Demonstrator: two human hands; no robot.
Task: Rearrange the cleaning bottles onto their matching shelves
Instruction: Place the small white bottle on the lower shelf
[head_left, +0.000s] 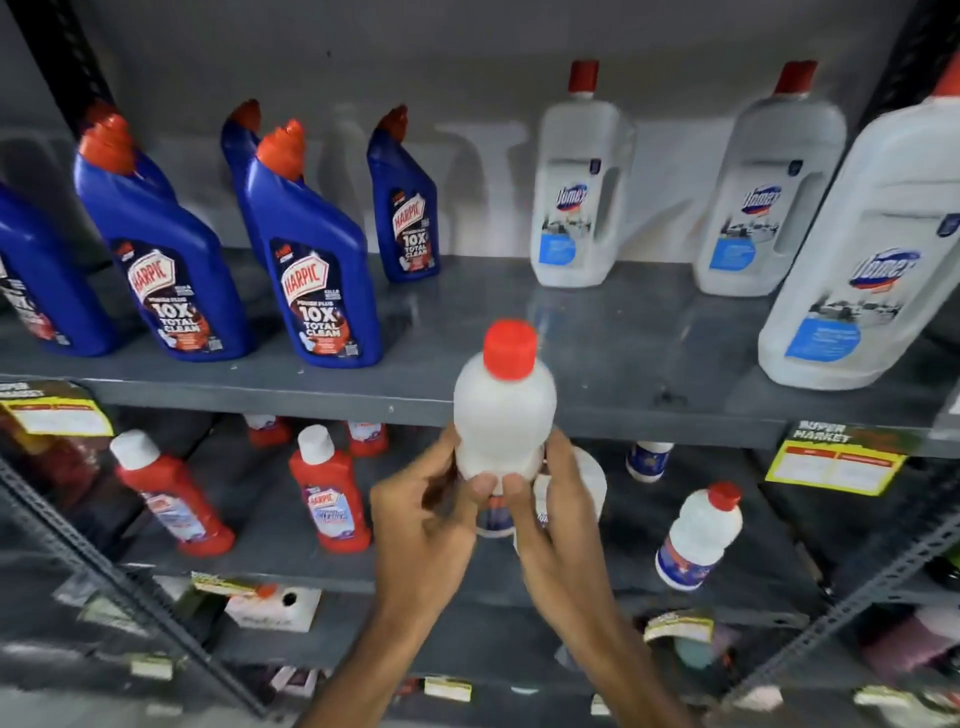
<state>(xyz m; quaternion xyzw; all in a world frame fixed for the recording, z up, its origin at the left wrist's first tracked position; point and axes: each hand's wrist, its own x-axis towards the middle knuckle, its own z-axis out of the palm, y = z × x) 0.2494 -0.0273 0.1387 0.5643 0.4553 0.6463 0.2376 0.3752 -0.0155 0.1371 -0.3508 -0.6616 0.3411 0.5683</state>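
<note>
I hold a small white bottle with a red cap (503, 415) upright in front of the upper shelf's front edge (311, 400). My left hand (426, 525) and my right hand (550, 514) both grip its lower part. On the upper shelf stand several blue Harpic bottles (317, 260) at the left and three large clear Domex bottles (576, 187) at the right. The lower shelf (291, 566) carries red Harpic bottles with white caps (330, 493) at the left and a small white red-capped bottle (698, 535) at the right.
Yellow price tags (836, 465) hang from the shelf edges. Slotted metal uprights (104, 571) run diagonally at left and right. More goods, blurred, lie on the shelves further down. Another white bottle (647, 460) stands deep on the lower shelf.
</note>
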